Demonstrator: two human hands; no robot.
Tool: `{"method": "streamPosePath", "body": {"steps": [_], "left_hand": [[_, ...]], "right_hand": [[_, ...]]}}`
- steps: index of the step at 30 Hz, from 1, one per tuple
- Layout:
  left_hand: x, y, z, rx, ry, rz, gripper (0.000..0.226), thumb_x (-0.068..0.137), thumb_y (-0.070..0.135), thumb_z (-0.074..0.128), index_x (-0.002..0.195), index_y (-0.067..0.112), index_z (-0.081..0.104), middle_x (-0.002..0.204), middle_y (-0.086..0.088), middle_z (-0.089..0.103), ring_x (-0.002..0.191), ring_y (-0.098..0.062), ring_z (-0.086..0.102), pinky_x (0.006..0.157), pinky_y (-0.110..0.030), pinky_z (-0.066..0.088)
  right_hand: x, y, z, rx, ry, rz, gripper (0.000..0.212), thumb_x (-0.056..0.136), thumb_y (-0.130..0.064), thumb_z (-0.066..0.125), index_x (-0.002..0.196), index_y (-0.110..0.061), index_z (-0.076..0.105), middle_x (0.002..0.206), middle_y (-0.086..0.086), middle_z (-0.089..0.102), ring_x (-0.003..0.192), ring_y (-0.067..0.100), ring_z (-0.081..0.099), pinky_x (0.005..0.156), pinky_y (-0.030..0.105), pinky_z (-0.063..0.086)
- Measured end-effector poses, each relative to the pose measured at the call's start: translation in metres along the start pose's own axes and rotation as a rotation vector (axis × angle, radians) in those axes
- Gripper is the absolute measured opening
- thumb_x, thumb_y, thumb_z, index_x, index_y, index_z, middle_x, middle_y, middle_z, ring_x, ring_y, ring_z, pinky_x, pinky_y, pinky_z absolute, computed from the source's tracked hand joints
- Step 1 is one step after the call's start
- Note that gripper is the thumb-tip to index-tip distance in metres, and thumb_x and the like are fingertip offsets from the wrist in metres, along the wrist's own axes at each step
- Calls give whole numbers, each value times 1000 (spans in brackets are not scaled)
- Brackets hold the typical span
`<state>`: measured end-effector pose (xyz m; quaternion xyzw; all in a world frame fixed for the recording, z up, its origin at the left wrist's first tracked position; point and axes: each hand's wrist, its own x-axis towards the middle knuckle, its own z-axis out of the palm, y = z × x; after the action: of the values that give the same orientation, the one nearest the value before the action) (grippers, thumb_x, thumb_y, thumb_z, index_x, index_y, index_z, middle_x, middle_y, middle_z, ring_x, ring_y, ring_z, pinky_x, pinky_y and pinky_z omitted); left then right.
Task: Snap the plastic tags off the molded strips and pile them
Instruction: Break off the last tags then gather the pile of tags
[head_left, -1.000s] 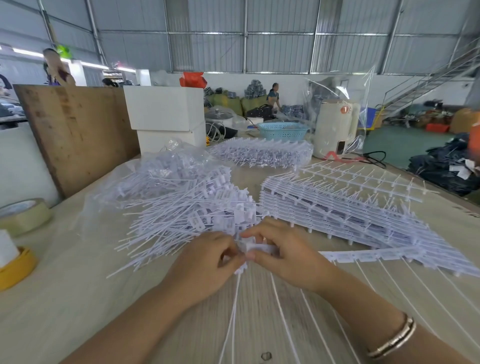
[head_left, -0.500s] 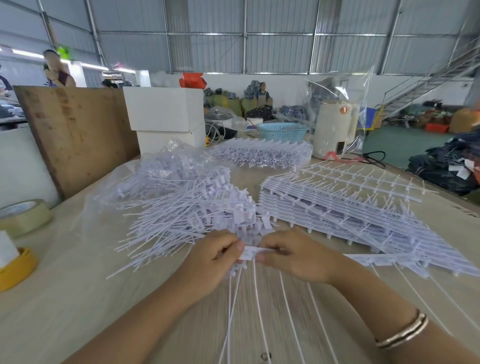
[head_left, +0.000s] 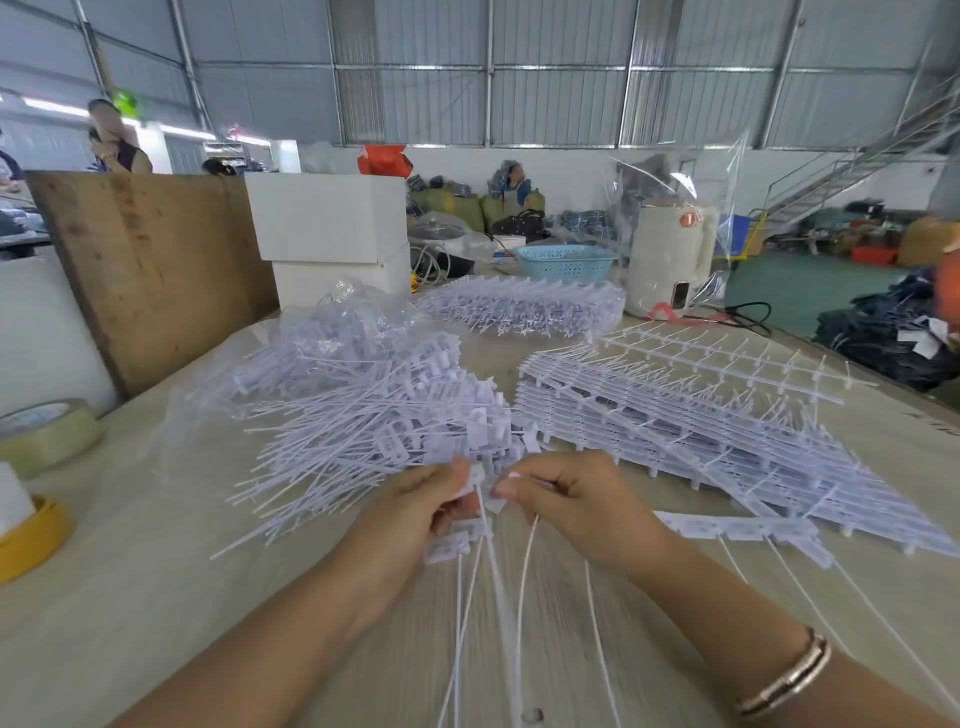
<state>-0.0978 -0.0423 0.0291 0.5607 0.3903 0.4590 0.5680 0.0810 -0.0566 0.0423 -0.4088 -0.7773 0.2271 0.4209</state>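
1. Head view: both hands meet low in the middle of a pale wooden table (head_left: 130, 597).
2. Left hand (head_left: 415, 512) has its fingers curled round a few loose white tags (head_left: 452, 543), thumb pressing one tag head; their thin tails trail toward the camera.
3. Right hand (head_left: 576, 499) pinches the end of a molded strip (head_left: 743, 530), which runs off to the right along the table with tags hanging from it.
4. Just beyond the hands lies a pile of loose tags (head_left: 363, 415), partly on a clear plastic bag (head_left: 332, 332).
5. Right of the pile sits a stack of whole strips (head_left: 701, 431); a second stack (head_left: 524, 312) lies farther back.
6. A bracelet (head_left: 784, 675) circles the right wrist.
7. Two rolls of tape (head_left: 47, 436) rest at the table's left edge.
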Motion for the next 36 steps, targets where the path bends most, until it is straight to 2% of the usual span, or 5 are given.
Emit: {"method": "streamPosePath", "body": {"steps": [11, 21, 28, 32, 36], "left_hand": [[4, -3, -14, 1077, 1, 526, 12, 84, 38, 61, 81, 26, 62, 81, 11, 53, 80, -5, 50, 72, -28, 41], [-1, 0, 5, 675, -154, 385, 39, 95, 16, 51, 56, 21, 50, 59, 12, 46, 61, -1, 45, 61, -17, 33], [-1, 2, -1, 698, -186, 356, 35, 95, 19, 50, 61, 12, 56, 64, -5, 48, 63, -18, 49, 73, -37, 50], [-5, 5, 3, 607, -176, 253, 41, 93, 27, 53, 58, 46, 64, 59, 20, 61, 64, 1, 62, 65, -19, 53], [-5, 4, 6, 342, -56, 129, 26, 81, 44, 57, 69, 27, 73, 64, 10, 67, 63, -4, 64, 58, -13, 47]], "right_hand": [[1, -1, -1, -228, -84, -83, 40, 80, -29, 73, 117, -21, 59, 86, -17, 47, 76, -9, 50, 66, 6, 35], [2, -7, -7, -123, -334, 65, 39, 84, -39, 67, 118, -34, 48, 109, -20, 49, 93, -14, 47, 77, 6, 35], [-2, -6, -26, -92, -435, 239, 20, 95, -26, 54, 77, -25, 64, 56, -24, 57, 54, -5, 50, 59, 7, 37], [-2, -7, -22, -13, -382, 206, 20, 93, -19, 57, 75, -21, 65, 53, -17, 53, 49, -4, 44, 56, 10, 34], [-3, -4, -14, -96, -176, 71, 33, 92, -19, 59, 65, 1, 59, 46, -10, 40, 43, 2, 35, 50, 11, 27]]}}
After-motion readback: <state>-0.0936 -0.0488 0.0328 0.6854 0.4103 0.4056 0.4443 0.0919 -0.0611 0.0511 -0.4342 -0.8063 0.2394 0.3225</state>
